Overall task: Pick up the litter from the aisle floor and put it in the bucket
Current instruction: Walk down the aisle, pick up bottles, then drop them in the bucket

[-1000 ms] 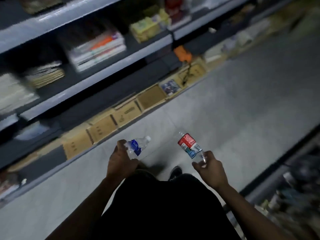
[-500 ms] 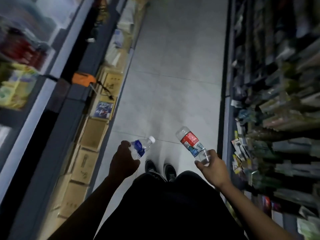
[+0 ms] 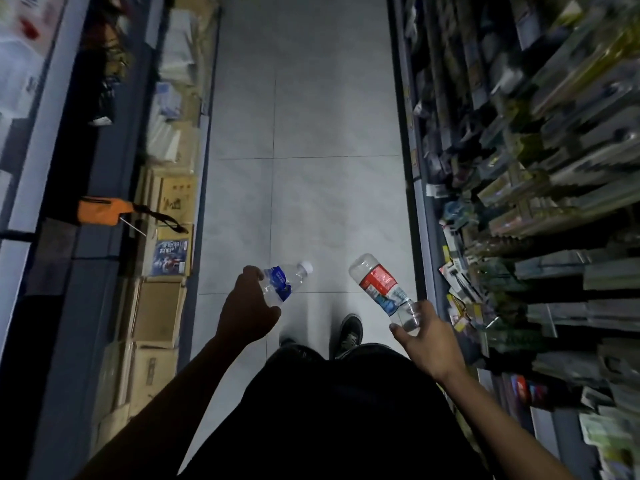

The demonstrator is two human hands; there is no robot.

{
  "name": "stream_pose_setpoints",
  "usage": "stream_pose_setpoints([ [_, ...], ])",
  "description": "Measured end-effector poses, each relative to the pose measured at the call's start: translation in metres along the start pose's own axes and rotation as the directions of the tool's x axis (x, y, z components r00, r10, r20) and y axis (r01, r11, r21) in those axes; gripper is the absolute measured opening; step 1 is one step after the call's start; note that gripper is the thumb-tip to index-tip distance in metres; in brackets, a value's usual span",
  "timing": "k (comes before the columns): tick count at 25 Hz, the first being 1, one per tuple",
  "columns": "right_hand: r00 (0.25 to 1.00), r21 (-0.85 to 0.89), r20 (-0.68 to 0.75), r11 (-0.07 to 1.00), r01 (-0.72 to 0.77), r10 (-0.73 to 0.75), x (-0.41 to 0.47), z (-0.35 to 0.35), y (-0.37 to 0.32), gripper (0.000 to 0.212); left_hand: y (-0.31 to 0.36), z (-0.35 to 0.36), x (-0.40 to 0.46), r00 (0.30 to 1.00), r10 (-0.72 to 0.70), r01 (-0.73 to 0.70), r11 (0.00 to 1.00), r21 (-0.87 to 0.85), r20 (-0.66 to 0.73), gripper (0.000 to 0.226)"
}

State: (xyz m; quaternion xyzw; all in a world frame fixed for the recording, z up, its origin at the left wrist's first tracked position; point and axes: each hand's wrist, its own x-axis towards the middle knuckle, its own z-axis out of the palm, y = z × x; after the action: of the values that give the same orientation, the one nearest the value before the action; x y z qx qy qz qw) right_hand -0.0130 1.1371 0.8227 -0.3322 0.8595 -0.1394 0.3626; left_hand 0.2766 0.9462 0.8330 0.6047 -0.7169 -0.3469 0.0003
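My left hand (image 3: pixel 246 311) grips a small clear plastic bottle with a blue label and white cap (image 3: pixel 285 278), its cap pointing up and to the right. A larger clear bottle with a red label (image 3: pixel 379 285) is held by its neck end in my right hand (image 3: pixel 424 341), its base pointing up and left. Both bottles hang in the air over the grey tiled aisle floor (image 3: pixel 304 188), just ahead of my shoes (image 3: pixel 350 332). No bucket is in view.
Shelving runs down both sides of the narrow aisle. On the left, cardboard boxes (image 3: pixel 161 313) line the floor edge below an orange pouch (image 3: pixel 100 210) with a strap. On the right, racks (image 3: pixel 526 188) hold packed small goods.
The view has swung from the left shelves to straight down the aisle. Both hands still hold their bottles in the same pose.
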Motion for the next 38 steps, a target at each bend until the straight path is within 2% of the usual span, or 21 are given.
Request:
stream_pose_setpoints([
  [4,0.998,0.005,0.037,0.999,0.045,-0.045,0.055,-0.017,-0.018,0.044,0.011,0.004,0.024,1.0,-0.021,0.021,1.0,-0.009,-0.019,0.066],
  [7,0.993,0.007,0.06,0.995,0.097,-0.097,0.101,-0.028,-0.053,0.044,0.008,-0.003,0.035,0.994,-0.106,0.105,0.993,-0.049,-0.023,0.067],
  [12,0.974,-0.05,0.091,0.976,0.212,-0.207,0.192,-0.041,-0.148,0.043,-0.015,-0.033,0.081,0.967,-0.252,0.247,0.963,-0.111,-0.035,0.066],
  [15,0.968,-0.06,0.105,0.97,0.235,-0.228,0.25,-0.041,-0.207,0.043,-0.023,-0.063,0.137,0.949,-0.311,0.302,0.944,-0.13,-0.051,0.065],
  [18,0.975,-0.089,0.096,0.973,0.211,-0.202,0.292,-0.048,-0.251,0.045,-0.018,-0.098,0.204,0.96,-0.274,0.265,0.956,-0.128,-0.059,0.065],
  [21,0.985,-0.105,0.061,0.981,0.165,-0.159,0.324,-0.063,-0.28,0.044,0.007,-0.132,0.28,0.987,-0.147,0.143,0.987,-0.073,-0.061,0.067],
  [30,0.996,-0.035,-0.077,0.999,-0.037,0.034,0.45,-0.131,-0.306,0.047,0.125,-0.206,0.533,0.992,0.12,-0.119,0.992,0.029,-0.033,0.068],
  [32,0.997,0.0,-0.062,0.999,-0.039,0.039,0.494,-0.146,-0.317,0.047,0.152,-0.212,0.579,0.992,0.121,-0.12,0.991,0.065,-0.019,0.073],
  [38,0.998,0.016,-0.039,0.999,0.048,-0.047,0.64,-0.204,-0.391,0.046,0.206,-0.233,0.667,0.998,-0.055,0.055,0.998,0.0,0.013,0.069],
])
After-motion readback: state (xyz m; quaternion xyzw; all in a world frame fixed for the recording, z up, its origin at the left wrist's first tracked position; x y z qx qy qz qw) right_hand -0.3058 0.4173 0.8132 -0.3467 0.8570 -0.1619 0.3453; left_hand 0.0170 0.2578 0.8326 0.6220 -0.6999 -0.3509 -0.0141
